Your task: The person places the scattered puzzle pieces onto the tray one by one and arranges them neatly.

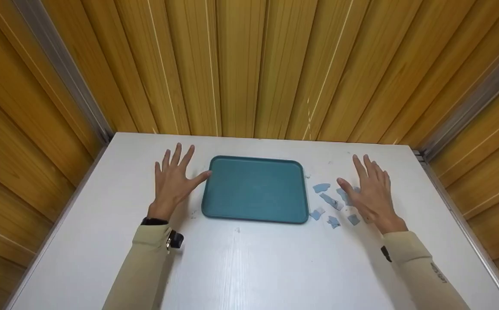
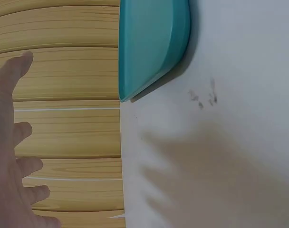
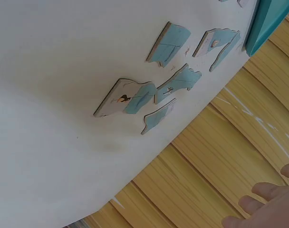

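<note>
A teal rectangular tray lies flat on the white table, with nothing on it. Just left of it my left hand is raised with fingers spread, its thumb close to the tray's left rim; whether they touch I cannot tell. Several flat, irregular light-blue and white puzzle pieces are scattered right of the tray. My right hand hovers over them, fingers extended, holding nothing, and hides some of them in the head view. In the right wrist view, a printed piece shows a small dark figure.
The white table meets yellow wood-grain walls at the back, with similar panels on both sides. Small marks dot the tabletop near the tray. Metal posts stand at the corners.
</note>
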Demonstrator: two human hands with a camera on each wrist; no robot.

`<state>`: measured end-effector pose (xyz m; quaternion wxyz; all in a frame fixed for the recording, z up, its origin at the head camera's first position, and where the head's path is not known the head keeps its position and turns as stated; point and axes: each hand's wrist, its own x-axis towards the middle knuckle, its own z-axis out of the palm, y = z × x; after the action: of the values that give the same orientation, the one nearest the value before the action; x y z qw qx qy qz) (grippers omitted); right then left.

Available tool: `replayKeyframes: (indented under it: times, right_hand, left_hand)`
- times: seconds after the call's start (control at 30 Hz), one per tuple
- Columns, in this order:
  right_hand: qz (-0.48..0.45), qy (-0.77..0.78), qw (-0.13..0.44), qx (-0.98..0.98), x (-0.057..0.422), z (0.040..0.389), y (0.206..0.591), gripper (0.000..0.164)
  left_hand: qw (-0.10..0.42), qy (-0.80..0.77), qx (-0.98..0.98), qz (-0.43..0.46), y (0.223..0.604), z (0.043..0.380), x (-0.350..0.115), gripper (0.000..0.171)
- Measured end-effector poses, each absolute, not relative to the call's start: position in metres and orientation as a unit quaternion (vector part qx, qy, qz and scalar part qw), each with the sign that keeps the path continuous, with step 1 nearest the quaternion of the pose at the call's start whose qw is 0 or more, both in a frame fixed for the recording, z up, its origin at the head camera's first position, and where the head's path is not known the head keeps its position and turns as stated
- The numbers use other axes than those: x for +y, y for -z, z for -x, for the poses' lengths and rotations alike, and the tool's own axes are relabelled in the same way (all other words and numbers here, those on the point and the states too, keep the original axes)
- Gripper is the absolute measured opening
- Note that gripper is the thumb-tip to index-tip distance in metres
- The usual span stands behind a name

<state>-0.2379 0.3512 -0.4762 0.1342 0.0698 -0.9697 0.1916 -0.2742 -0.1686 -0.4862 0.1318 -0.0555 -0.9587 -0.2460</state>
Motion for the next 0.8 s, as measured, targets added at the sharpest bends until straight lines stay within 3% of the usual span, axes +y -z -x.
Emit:
replayKeyframes:
  times: [0.2, 0.8]
  right_hand:
    - [-0.067, -0.214, 0.135, -0.965, 0.356, 0.235, 0.474, 0.087]
    - [-0.072, -0.324, 0.106, -0.937, 0.374, 0.227, 0.483, 0.071]
  left_hand:
    - [0.144, 0.278, -0.948, 0.06, 0.493, 0.278, -0.168, 0.099]
    - [0.109, 0.408, -0.905, 0.051, 0.506, 0.282, -0.164, 0.095]
